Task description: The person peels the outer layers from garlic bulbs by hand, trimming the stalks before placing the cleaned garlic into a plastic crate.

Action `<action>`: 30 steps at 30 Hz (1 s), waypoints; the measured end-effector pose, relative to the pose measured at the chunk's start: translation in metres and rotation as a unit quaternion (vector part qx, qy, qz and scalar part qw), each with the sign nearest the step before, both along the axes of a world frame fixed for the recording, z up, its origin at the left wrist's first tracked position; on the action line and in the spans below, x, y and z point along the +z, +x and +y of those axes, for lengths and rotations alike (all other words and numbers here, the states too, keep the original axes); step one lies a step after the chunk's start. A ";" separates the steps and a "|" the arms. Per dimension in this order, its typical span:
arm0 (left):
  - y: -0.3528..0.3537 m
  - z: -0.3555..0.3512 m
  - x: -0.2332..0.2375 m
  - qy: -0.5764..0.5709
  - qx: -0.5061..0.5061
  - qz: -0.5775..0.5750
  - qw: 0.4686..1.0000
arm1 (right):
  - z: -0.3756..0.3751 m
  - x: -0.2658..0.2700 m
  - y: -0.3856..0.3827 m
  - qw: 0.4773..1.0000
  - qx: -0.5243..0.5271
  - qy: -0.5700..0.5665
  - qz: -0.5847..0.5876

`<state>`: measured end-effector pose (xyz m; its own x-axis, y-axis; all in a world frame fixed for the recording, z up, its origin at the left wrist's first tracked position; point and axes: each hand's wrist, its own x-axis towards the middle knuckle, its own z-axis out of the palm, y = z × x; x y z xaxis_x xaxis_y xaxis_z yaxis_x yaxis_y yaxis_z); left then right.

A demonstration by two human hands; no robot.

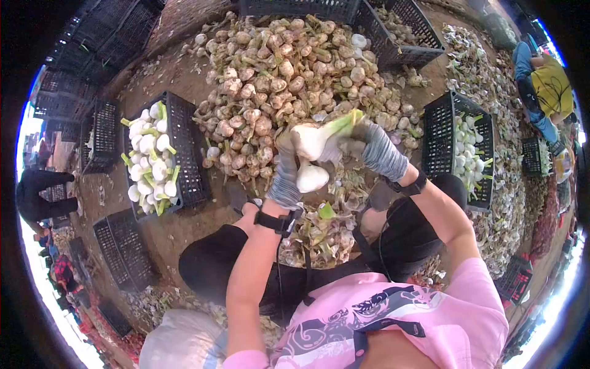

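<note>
My left hand [285, 175], in a grey striped glove, is closed around garlic. One white garlic bulb [309, 141] with a green stem lies across its fingers, and a second peeled bulb [312, 178] hangs just below. On the other side, my right hand [382, 152], in a matching glove, grips at the stem end of the upper bulb; its fingertips are partly blurred. Beyond both hands rises a big heap of unpeeled garlic [264, 80]. Peeled skins and leaf scraps [322, 237] cover the ground between my legs.
A black crate [187, 147] of white bulbs stands at left, another crate [439, 132] of bulbs at right. An empty-looking crate [126, 249] sits lower left. More crates [399, 58] border the heap's far side. A person in yellow [552, 86] works at far right.
</note>
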<state>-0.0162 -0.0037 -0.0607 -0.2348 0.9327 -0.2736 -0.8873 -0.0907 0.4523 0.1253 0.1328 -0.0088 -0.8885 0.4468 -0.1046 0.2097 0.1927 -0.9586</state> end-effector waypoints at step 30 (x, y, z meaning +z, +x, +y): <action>0.008 -0.009 0.040 -0.155 -0.148 0.206 0.955 | -0.012 0.002 0.021 0.803 -0.116 -0.562 0.162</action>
